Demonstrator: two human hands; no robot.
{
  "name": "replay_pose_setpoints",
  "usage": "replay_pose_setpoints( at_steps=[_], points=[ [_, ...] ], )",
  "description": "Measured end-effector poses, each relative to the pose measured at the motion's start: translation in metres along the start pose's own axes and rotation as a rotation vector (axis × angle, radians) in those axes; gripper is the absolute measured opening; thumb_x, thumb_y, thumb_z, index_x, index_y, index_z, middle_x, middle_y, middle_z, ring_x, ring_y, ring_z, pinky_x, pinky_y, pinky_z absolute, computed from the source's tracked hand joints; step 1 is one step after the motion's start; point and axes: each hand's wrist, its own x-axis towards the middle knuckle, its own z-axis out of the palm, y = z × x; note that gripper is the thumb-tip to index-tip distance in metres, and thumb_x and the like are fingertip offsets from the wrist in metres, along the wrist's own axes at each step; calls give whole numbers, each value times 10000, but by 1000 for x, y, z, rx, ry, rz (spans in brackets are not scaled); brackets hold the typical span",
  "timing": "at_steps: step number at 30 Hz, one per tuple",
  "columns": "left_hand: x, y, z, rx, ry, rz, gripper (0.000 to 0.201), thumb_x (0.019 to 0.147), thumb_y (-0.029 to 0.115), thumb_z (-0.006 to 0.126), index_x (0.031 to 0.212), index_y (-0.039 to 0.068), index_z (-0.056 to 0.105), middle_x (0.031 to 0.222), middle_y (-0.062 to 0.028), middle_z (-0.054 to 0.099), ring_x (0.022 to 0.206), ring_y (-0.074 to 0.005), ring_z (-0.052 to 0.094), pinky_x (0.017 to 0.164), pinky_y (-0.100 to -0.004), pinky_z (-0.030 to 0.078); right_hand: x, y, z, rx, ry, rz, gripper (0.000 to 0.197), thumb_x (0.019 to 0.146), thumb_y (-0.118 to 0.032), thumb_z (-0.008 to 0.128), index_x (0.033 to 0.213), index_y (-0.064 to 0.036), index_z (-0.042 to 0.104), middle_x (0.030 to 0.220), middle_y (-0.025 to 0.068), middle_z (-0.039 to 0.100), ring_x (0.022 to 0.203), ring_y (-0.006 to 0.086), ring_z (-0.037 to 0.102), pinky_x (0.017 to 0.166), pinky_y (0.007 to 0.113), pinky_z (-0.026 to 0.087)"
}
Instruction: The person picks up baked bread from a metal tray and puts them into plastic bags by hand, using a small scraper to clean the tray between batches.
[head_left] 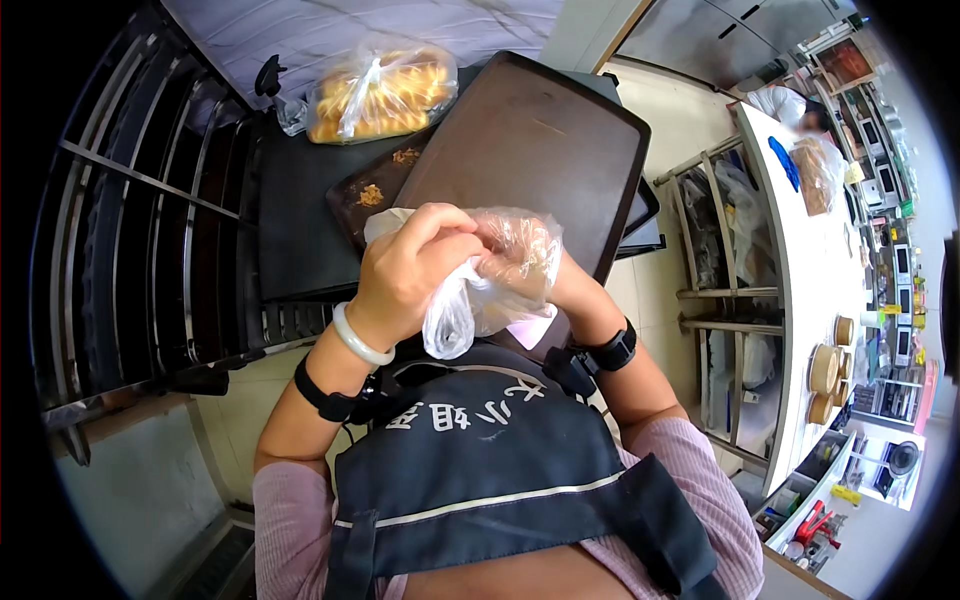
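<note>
A crumpled clear plastic bag (450,322) is bunched up in front of my chest. My left hand (408,262) is closed on it, fingers curled and pinching the film. My right hand (508,258) meets the left one at the fingertips. Film lies over much of the right hand, and its fingers look bent around the bag. Part of the bag hangs below the hands in a loose twist. Under and beyond both hands lies a dark brown baking tray (540,130), overlapping another crumb-strewn tray (350,205). A small pale pink piece (532,328) shows below the right hand.
Golden bread in a tied clear bag (380,95) sits at the far left of the dark worktop (290,210). A black metal rack (150,170) stands on the left. On the right, a long white counter (795,290) carries round wooden containers (825,370) and another bagged item (815,175).
</note>
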Motion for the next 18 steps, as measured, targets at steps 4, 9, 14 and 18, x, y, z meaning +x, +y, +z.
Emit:
replay_pose_setpoints(
  at_steps=[4, 9, 14, 18],
  points=[
    [-8, -1, -2, -212, -104, -86, 311, 686, -37, 588, 983, 43, 632, 1042, -122, 517, 905, -243, 576, 712, -300, 508, -3, -1, -14, -496, 206, -251, 267, 672, -114, 640, 928, -53, 598, 860, 108, 606, 743, 284, 581, 659, 363, 464],
    [-41, -7, -4, -415, -191, -276, 235, 797, 10, 511, 993, 51, 635, 1179, -112, 475, 1130, -290, 445, 985, -360, 302, -20, 22, -31, -860, 332, -332, 165, 634, -88, 628, 771, -77, 538, 759, 87, 563, 655, 260, 565, 530, 354, 461],
    [-148, -60, 3, -591, 1, -929, 145, 911, 187, 427, 833, 66, 441, 666, 12, 441, 685, -77, 426, 703, -206, 354, -88, 142, -75, -1222, 338, -33, 163, 738, -161, 614, 653, -65, 513, 584, 109, 500, 522, 290, 508, 466, 391, 409],
    [-140, -71, 10, -809, 298, -989, 237, 936, 235, 380, 784, 62, 433, 769, -11, 448, 766, -119, 410, 759, -252, 338, -89, 145, -57, -1143, 367, 107, 125, 783, -176, 548, 703, -80, 549, 640, 103, 533, 590, 287, 525, 524, 405, 417]
  ],
)
